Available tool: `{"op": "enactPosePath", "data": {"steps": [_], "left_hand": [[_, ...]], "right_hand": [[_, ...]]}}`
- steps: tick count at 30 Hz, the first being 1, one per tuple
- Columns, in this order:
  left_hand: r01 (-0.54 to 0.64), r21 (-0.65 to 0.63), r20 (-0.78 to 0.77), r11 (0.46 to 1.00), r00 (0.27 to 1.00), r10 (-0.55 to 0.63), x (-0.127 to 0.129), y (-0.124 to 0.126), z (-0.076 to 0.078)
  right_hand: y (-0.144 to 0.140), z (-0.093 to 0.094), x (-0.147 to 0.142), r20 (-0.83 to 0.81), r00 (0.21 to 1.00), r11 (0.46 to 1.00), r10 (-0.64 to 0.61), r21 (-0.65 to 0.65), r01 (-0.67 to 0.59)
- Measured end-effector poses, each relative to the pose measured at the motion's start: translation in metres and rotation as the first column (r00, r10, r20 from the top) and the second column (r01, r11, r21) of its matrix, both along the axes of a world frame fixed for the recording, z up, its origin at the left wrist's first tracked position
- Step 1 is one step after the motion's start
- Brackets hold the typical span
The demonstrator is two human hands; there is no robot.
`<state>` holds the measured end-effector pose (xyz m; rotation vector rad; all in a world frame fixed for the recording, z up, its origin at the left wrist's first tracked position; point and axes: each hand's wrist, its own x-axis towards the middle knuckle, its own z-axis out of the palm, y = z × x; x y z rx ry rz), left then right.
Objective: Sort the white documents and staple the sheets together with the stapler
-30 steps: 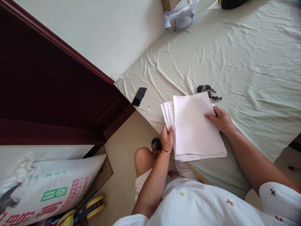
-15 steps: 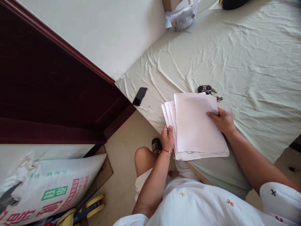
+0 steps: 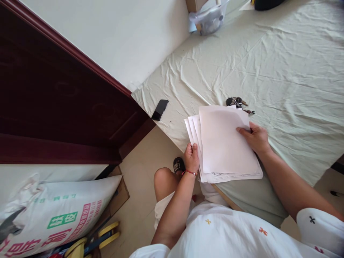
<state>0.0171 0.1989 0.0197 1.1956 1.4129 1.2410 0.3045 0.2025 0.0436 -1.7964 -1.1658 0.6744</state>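
Sorting looked unfinished: left hand (image 3: 191, 156) pinched fanned white paper sheets (image 3: 225, 143), right hand (image 3: 255, 138) fingers pressed flat on top, on the pale green bed sheet (image 3: 282, 71).

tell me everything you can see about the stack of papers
The stack of papers is a loose pile of white sheets, fanned so several left edges show stepwise. The top sheet looks blank; faint print and a round stamp show on a lower sheet's near edge. It lies flat on the wrinkled pale green sheet, near edge overhanging the corner. The left hand grips its left edge; the right hand presses its right side. Keys lie just beyond.
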Motion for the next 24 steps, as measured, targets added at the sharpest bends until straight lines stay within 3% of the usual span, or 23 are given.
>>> {"op": "enactPosePath", "data": {"steps": [7,13,20,24], "left_hand": [[-0.003,0.001,0.008,1.0,1.0,0.003,0.0,0.0,-0.001],[-0.02,0.03,-0.004,0.999,1.0,0.02,-0.002,0.001,-0.005],[-0.056,0.041,0.103,0.998,0.993,0.051,0.002,0.002,-0.008],[-0.05,0.078,0.087,0.996,0.995,0.043,0.002,0.004,-0.011]], "right_hand": [[0.001,0.001,0.003,0.026,0.999,0.999,-0.043,-0.03,0.044],[0.003,-0.007,0.007,-0.062,0.997,0.999,-0.045,-0.005,0.044],[0.005,-0.011,0.007,0.029,0.999,0.999,0.028,-0.041,-0.027],[0.005,-0.01,0.006,0.084,0.991,0.992,0.107,-0.078,-0.101]]}}
